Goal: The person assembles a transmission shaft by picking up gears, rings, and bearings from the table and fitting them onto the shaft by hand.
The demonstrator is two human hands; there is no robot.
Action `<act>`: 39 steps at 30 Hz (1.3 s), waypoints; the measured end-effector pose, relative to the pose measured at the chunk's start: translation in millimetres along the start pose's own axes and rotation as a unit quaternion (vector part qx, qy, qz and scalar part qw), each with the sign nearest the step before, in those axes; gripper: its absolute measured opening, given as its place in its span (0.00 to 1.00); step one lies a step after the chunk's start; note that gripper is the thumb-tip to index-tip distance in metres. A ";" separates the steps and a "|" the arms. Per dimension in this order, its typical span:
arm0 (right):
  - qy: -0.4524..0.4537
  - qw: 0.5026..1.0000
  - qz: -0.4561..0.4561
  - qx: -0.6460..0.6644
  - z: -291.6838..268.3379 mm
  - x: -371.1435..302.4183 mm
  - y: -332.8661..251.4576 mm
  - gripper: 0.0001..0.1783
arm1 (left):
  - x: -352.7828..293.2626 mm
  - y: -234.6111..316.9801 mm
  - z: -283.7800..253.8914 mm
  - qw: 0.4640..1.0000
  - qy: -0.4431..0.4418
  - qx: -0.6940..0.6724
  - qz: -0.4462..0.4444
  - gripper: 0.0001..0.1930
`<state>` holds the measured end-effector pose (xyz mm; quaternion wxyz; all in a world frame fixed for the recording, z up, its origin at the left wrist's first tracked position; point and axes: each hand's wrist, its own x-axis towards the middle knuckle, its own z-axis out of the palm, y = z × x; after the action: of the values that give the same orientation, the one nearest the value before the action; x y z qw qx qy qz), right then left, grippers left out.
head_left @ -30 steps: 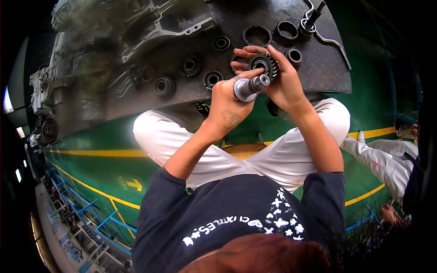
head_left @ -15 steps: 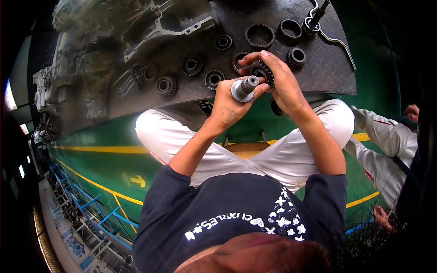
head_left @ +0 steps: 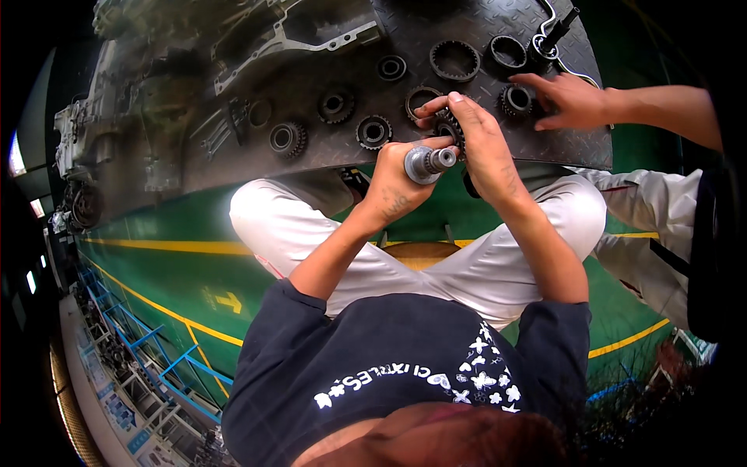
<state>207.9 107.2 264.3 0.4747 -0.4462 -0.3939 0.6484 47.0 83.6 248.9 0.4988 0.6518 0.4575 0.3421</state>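
My left hand (head_left: 398, 183) is wrapped round a splined metal shaft (head_left: 430, 162), whose stepped end sticks out toward me. Close beside it, my right hand (head_left: 484, 148) holds a dark toothed gear (head_left: 451, 128) between thumb and fingers. Both hands are above the near edge of the metal-plate table, and the gear is partly hidden by my fingers. Just beyond them lies a ring (head_left: 422, 101). Another person's hand (head_left: 576, 101) reaches in from the right, fingers at a small gear (head_left: 515, 101) on the table.
On the dark table (head_left: 576, 148) lie several gears and rings, among them a large toothed ring (head_left: 454, 61) and a gear (head_left: 288, 140). A cast metal housing (head_left: 311, 43) stands at the far left. An upright shaft (head_left: 548, 45) stands at the far right.
Another person's hand has come in from the right to the small gear. My hands stay together, and the shaft's end has tilted slightly to the right and down.
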 end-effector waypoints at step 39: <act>-0.109 0.975 -0.011 -0.194 -1.9 -16.1 -40.2 0.23 | -11.1 26.1 -49.2 0.966 0.017 -0.179 -0.188 0.14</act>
<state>222.7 101.4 304.6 0.3404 -0.4518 -0.5667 0.5991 5.4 87.6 287.4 0.6548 0.4483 0.5116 0.3293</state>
